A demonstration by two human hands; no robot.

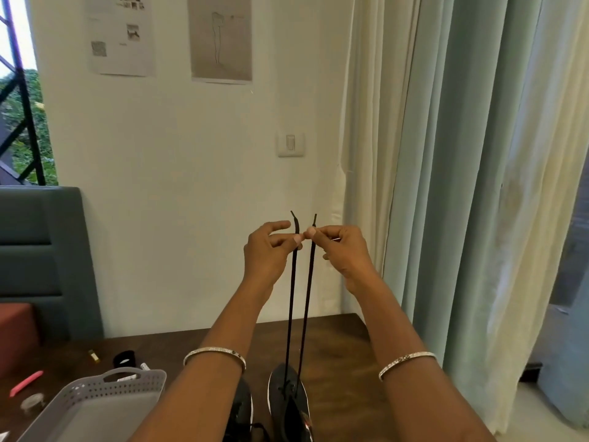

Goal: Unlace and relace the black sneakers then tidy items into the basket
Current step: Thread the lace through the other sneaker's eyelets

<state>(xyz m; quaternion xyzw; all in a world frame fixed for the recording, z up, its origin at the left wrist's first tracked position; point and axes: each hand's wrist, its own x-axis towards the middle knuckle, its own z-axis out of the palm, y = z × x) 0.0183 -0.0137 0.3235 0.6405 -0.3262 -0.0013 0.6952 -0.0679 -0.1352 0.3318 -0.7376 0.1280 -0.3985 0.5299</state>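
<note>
Left hand (271,252) and right hand (342,250) raised, each pinching one of two taut flat black lace ends (290,298), two black sneakers (287,398) below on dark wooden desk (338,342), one grey perforated plastic basket (111,390) beside

Raised, left hand (267,250) and right hand (344,250) pinch lace ends (297,224).
</note>
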